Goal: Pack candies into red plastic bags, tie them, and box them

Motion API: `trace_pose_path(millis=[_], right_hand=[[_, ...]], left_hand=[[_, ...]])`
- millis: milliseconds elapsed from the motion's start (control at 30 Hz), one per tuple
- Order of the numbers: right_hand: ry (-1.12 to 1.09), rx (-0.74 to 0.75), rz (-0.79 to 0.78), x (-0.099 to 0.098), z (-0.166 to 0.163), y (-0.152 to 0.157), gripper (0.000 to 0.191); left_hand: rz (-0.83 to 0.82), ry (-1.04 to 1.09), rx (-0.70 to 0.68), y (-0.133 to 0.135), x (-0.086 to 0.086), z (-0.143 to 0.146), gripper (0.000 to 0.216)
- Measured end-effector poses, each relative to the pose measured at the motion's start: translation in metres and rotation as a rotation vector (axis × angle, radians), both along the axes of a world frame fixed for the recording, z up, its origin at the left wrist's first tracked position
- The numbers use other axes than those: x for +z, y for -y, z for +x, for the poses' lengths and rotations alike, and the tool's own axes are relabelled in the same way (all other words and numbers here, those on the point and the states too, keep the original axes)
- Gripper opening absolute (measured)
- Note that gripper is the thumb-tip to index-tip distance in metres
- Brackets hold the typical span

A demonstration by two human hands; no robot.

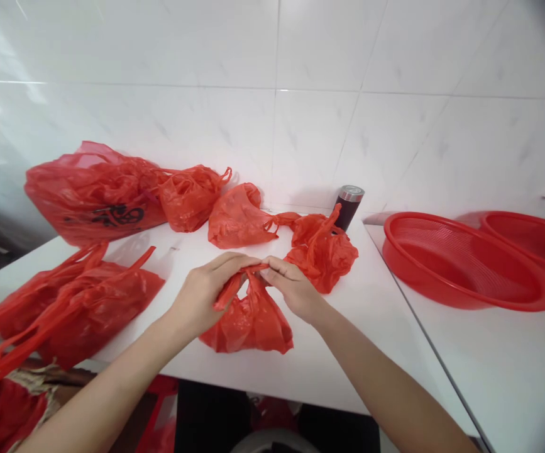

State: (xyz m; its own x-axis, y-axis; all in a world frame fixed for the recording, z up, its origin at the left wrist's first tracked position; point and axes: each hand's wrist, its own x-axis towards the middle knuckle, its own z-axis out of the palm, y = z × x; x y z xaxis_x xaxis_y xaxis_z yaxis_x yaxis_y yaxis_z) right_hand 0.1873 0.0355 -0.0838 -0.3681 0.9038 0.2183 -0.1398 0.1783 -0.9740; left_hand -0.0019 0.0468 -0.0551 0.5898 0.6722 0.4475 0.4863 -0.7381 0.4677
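Note:
A small red plastic bag (258, 324) rests on the white table (333, 358) in front of me, its lower part bulging. My left hand (206, 289) is closed round one of its handles. With thumb and fingers pinched, my right hand (295, 286) grips the handle part near the left fingertips. The two hands meet above the bag. What lies inside it is hidden. Just beyond my right hand sits another crumpled red bag (322, 251).
Along the tiled wall stand more red bags (241, 217), a large one with black print (93, 195) and a dark flask (347, 207). Flat red bags (83, 302) lie at left, overhanging the edge. Red plastic baskets (465, 296) stand on the right table.

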Motion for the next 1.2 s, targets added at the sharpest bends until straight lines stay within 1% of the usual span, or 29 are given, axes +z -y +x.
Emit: trace_pose_path(millis=[67, 133, 200, 267, 300, 367, 433, 467, 533, 567, 633, 667, 733, 800, 867, 1000, 1200], right_hand=[[0.067, -0.086, 0.036, -0.003, 0.006, 0.007, 0.02], [0.155, -0.2, 0.028, -0.015, 0.018, 0.013, 0.024], [0.191, -0.333, -0.037, -0.035, 0.035, 0.016, 0.026], [0.192, -0.433, -0.134, -0.057, 0.052, 0.016, 0.025], [0.199, -0.465, -0.173, -0.067, 0.059, 0.015, 0.025], [0.24, -0.514, -0.194, -0.079, 0.063, 0.013, 0.024], [0.337, -0.562, -0.141, -0.084, 0.053, 0.013, 0.023], [0.408, -0.577, -0.092, -0.085, 0.044, 0.013, 0.024], [0.565, -0.583, 0.022, -0.087, 0.022, 0.015, 0.029], [0.637, -0.57, 0.074, -0.09, 0.012, 0.016, 0.03], [0.723, -0.545, 0.132, -0.098, -0.003, 0.016, 0.024], [0.721, -0.543, 0.126, -0.103, -0.007, 0.015, 0.019], [0.646, -0.547, 0.077, -0.11, -0.007, 0.012, 0.013], [0.552, -0.574, 0.035, -0.114, -0.001, 0.006, 0.015], [0.529, -0.612, 0.026, -0.116, 0.006, 0.0, 0.019], [0.612, -0.688, 0.013, -0.121, 0.014, -0.009, 0.018], [0.792, -0.724, 0.012, -0.132, 0.013, -0.014, 0.011]], left_hand=[[-0.168, -0.054, -0.002, 0.002, 0.002, -0.006, 0.034], [-0.328, -0.067, 0.044, 0.007, -0.004, -0.018, 0.032], [-0.447, -0.019, 0.144, 0.013, -0.022, -0.034, 0.036], [-0.538, 0.046, 0.246, 0.021, -0.048, -0.047, 0.039], [-0.562, 0.089, 0.301, 0.024, -0.062, -0.051, 0.04], [-0.542, 0.207, 0.454, 0.031, -0.086, -0.049, 0.039], [-0.446, 0.346, 0.62, 0.037, -0.102, -0.034, 0.038], [-0.397, 0.403, 0.675, 0.039, -0.106, -0.023, 0.036], [-0.344, 0.446, 0.701, 0.04, -0.111, -0.002, 0.033], [-0.346, 0.423, 0.698, 0.039, -0.112, 0.007, 0.032], [-0.389, 0.304, 0.715, 0.034, -0.115, 0.018, 0.031], [-0.413, 0.209, 0.728, 0.03, -0.116, 0.019, 0.031], [-0.435, 0.011, 0.748, 0.02, -0.119, 0.015, 0.025], [-0.421, -0.125, 0.753, 0.006, -0.121, 0.008, 0.021], [-0.397, -0.19, 0.77, -0.008, -0.123, 0.001, 0.028], [-0.371, -0.272, 0.78, -0.032, -0.125, 0.0, 0.043], [-0.351, -0.386, 0.767, -0.048, -0.13, 0.005, 0.04]])
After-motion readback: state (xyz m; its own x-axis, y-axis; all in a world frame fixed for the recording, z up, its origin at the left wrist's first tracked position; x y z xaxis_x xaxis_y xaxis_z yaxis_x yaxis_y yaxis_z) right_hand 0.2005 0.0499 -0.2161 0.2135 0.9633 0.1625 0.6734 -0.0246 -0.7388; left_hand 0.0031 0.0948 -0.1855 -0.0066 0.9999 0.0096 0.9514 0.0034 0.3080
